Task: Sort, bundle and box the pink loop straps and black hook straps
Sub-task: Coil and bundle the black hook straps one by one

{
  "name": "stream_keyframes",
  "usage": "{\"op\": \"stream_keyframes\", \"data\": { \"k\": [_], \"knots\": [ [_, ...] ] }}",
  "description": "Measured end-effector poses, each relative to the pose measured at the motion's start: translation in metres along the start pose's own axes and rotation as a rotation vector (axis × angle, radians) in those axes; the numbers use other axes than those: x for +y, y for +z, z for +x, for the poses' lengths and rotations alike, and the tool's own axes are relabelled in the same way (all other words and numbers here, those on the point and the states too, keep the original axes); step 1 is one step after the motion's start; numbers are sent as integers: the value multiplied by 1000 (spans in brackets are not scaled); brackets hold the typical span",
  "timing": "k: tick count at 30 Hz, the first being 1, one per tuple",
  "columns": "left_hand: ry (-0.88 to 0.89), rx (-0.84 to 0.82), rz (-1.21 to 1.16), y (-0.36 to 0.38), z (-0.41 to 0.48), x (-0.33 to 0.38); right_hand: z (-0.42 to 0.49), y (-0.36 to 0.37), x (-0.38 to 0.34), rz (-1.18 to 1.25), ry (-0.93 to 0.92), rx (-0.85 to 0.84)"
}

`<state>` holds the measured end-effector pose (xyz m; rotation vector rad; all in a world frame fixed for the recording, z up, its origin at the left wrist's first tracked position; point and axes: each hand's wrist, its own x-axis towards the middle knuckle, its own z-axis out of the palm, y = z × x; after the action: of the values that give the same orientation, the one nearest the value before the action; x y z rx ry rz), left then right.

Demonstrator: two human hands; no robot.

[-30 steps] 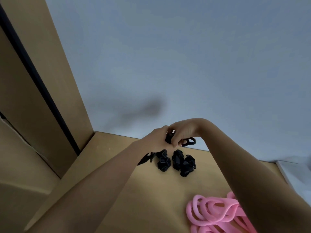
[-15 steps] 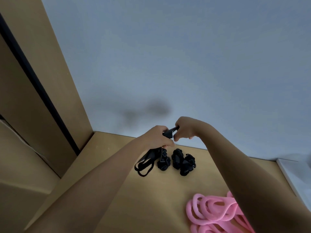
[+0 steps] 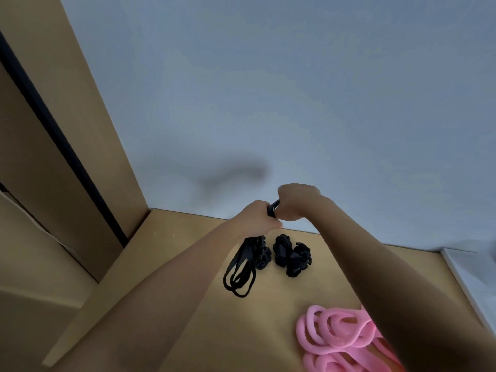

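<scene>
Both hands meet above the far edge of the tan worktop (image 3: 174, 291), close to the grey-blue wall (image 3: 295, 103). The left hand (image 3: 259, 217) has its fingers clenched round a black hook strap (image 3: 239, 269), whose long loops hang below the fist over the worktop; whether they touch it cannot be told. The right hand (image 3: 298, 201), fingers curled, pinches the upper end of the same strap just beside the left knuckles. Below the hands, rolled black bundles (image 3: 291, 255) lie on the worktop, one partly behind the hanging loops. The pink loop straps (image 3: 335, 336) lie in a loose heap nearer the person, partly under the right forearm. A brown panel (image 3: 80, 130) with a dark stripe stands at the left
</scene>
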<state>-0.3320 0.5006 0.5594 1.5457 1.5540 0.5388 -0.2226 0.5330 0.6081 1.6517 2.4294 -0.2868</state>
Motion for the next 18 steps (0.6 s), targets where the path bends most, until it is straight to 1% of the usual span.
{"op": "stream_keyframes", "data": {
  "k": [2, 3, 4, 5, 6, 7, 10, 13, 15, 16, 18],
  "knots": [
    [-21, 75, -121, -3, 0, -2, -2, -3, 13, 548, -70, -31],
    [-45, 133, -222, -6, 2, -4, -6, -1, 19, 842, -108, 6],
    [-68, 188, -343, -11, 2, -4, -9, 7, 24, 1072, -141, 76],
    [-83, 228, -469, -15, 3, -4, -12, 18, 25, 1220, -159, 131],
    [-80, 255, -583, -19, 3, -3, -14, 32, 23, 1299, -161, 138],
    [-65, 272, -679, -21, 4, -1, -16, 48, 18, 1359, -164, 96],
    [-25, 284, -910, -25, 5, 8, -18, 83, -2, 1515, -133, -115],
    [-18, 317, -1040, -29, 4, 15, -21, 97, -22, 1568, -121, -227],
    [-33, 366, -1051, -33, 3, 16, -24, 99, -32, 1561, -94, -239],
    [-47, 400, -1017, -35, 3, 14, -26, 98, -35, 1525, -74, -222],
    [-85, 495, -828, -39, 3, 4, -27, 93, -34, 1384, -57, -166]
  ]
}}
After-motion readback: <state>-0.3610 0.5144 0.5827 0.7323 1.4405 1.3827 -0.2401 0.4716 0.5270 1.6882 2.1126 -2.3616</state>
